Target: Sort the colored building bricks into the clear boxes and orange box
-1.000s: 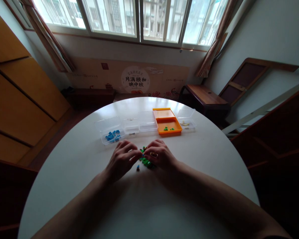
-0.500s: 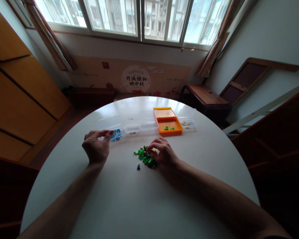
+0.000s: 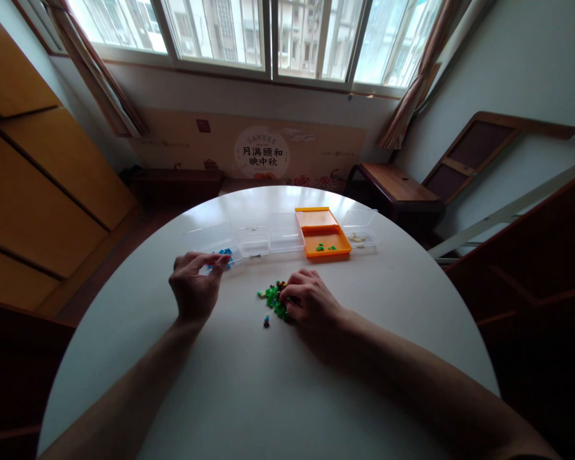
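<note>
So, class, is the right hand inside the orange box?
No, the right hand is at the mostly green pile, outside the orange box.

The round white table holds a mostly green heap of pieces over by the person's right hand, one loose blue-and-dark piece between that and the left hand, and, beyond both, clear boxes flanking an orange box.

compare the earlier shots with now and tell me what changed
The left hand moved from the mostly green pile leftward to the blue pieces; whether it released anything is unclear. The right hand stayed at the pile, and the orange box stayed put.
</note>
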Demonstrator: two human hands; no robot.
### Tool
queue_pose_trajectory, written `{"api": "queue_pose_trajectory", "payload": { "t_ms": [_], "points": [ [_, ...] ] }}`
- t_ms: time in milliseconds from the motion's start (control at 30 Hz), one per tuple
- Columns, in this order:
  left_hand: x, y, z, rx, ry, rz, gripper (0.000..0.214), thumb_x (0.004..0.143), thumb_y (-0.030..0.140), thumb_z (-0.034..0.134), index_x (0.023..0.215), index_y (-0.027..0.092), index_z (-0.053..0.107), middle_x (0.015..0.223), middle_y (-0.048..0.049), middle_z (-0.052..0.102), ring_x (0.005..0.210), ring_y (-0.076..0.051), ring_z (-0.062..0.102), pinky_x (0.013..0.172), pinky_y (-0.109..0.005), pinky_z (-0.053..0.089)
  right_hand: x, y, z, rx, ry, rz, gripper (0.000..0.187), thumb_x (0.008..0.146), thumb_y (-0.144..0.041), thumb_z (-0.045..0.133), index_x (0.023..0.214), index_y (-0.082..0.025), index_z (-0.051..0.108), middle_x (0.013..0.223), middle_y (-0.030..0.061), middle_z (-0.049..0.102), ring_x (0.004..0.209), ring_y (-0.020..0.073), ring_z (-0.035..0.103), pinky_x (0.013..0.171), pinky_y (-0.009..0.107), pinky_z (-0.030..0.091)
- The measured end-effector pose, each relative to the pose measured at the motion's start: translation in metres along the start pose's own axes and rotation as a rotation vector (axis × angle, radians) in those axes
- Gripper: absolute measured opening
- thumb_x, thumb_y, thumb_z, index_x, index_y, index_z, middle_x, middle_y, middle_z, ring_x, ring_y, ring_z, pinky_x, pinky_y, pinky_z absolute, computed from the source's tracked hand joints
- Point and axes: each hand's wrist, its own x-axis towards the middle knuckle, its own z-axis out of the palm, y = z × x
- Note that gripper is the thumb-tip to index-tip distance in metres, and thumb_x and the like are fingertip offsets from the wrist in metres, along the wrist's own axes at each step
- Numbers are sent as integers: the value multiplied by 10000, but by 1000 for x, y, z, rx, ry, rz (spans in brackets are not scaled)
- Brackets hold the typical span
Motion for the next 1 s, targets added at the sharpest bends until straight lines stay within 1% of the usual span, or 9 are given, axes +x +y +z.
{"api": "queue_pose_trajectory", "payload": {
  "t_ms": [167,367,567,667,767,867,933,1000],
  "points": [
    [-1,1,0,-12,3,42,288,838,460,615,742,203,705,713,-29,643,719,-192,554,708,-315,451,1,-2,0,-29,-22,31,92,740,-166,655,809,-199,705,851,32,633,862,186,516,846,346,347],
    [-3,6,0,-53,-27,70,259,807,450,665,731,204,694,720,-19,641,716,-181,551,704,-319,455,2,-4,-3,-16,-59,65,91,736,-173,674,820,-201,691,869,36,615,874,193,510,859,364,347],
    [-3,16,-2,-117,-64,180,208,806,396,684,729,202,691,715,-19,630,721,-172,543,712,-321,460,3,-6,-11,41,-100,112,93,732,-150,680,815,-190,668,889,35,614,904,198,520,884,381,345],
    [-3,21,-4,-141,-72,265,153,792,359,709,749,213,692,716,-14,629,730,-173,545,720,-322,456,5,-6,-13,71,-84,102,76,755,-149,681,815,-192,665,892,34,630,909,197,532,890,392,350],
    [-4,29,-7,-154,-125,409,90,777,311,732,790,234,686,727,-1,640,740,-168,549,731,-318,443,7,-6,-13,202,7,95,52,792,-135,656,800,-186,656,835,25,659,850,173,557,856,365,394],
    [-6,39,-10,-135,-229,530,60,786,281,725,819,258,680,746,11,656,748,-163,556,750,-322,426,10,-6,-11,461,119,123,42,823,-156,621,808,-175,656,777,21,661,766,144,588,752,291,466],
    [-8,45,-11,-140,-273,587,69,795,270,715,855,262,680,757,7,660,764,-163,563,752,-319,422,12,-6,-10,613,152,160,56,829,-203,614,831,-174,661,778,22,665,738,137,607,707,270,491],
    [-9,48,-12,-159,-294,633,98,799,256,710,891,261,676,772,3,663,780,-161,562,756,-316,423,13,-6,-9,711,146,191,78,824,-233,613,836,-174,662,776,20,675,716,134,617,702,273,500]
  ]
}}
